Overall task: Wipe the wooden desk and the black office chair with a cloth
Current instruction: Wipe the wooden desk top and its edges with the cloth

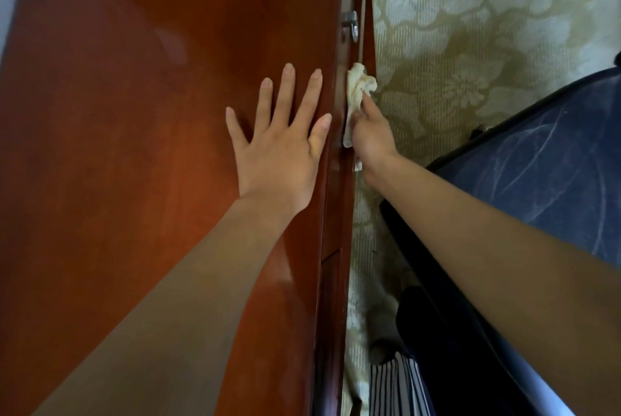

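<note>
The reddish-brown wooden desk (134, 113) fills the left half of the view, its front edge running down the middle. My left hand (279, 143) lies flat on the desktop near that edge, fingers spread and straight. My right hand (369, 136) grips a crumpled cream cloth (358, 86) and presses it against the desk's front face, below the top edge. The chair (537, 160) with a dark frame and a bluish worn seat stands at the right, under my right forearm.
A metal handle or latch (351, 25) sticks out of the desk's front face above the cloth. Patterned beige-green carpet (470, 29) covers the floor between desk and chair. Striped fabric (396, 385) shows at the bottom edge.
</note>
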{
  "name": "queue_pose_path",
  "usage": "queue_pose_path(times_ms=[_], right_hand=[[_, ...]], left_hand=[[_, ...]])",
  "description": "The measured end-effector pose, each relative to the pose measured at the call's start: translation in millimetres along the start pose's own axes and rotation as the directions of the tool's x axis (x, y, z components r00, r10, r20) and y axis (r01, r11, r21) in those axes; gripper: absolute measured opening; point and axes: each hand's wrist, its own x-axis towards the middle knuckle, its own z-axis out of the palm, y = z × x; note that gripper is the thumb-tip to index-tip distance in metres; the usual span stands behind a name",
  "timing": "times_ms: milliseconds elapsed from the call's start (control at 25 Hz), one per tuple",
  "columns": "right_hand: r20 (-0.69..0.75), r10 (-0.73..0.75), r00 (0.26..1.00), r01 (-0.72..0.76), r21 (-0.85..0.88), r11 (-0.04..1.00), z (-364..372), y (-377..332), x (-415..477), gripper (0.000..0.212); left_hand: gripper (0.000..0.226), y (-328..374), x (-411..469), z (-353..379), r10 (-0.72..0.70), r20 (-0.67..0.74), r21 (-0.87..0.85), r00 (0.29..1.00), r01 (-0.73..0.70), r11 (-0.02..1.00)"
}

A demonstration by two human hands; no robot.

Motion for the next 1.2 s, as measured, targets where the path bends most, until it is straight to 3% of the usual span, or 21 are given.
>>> queue_pose_path(times_ms=[240,600,920,1080,1200], right_hand=[[0.103,-0.110,0.989,0.109,0.014,0.994,-3.6,14.5,-65.5,0.046],[0.119,-0.077,0.990,0.081,-0.036,0.996,-5.5,17.8,-136.3,0.046],[0.105,-0.292,0.950,0.302,-0.095,0.948,10.7,-48.4,-74.4,0.047],[0.109,-0.535,0.838,0.534,-0.365,0.763,15.5,-96.2,-18.0,0.046],[0.107,-0.493,0.864,0.491,-0.403,0.773,12.6,-125.8,33.7,0.046]], left_hand=[[0.054,1.9,-0.8,-3.6,0.004,0.019,0.034,1.000,-0.005,0.999],[0.053,1.1,-0.3,-5.4,0.036,0.009,0.069,0.999,-0.037,0.997],[0.059,-4.3,0.9,-4.3,0.094,-0.069,0.103,0.993,-0.087,0.991],[0.052,-13.9,34.9,-22.2,0.211,-0.140,0.134,0.967,-0.193,0.972],[0.052,-6.2,83.7,-44.2,0.123,-0.163,0.005,0.979,-0.124,0.992]])
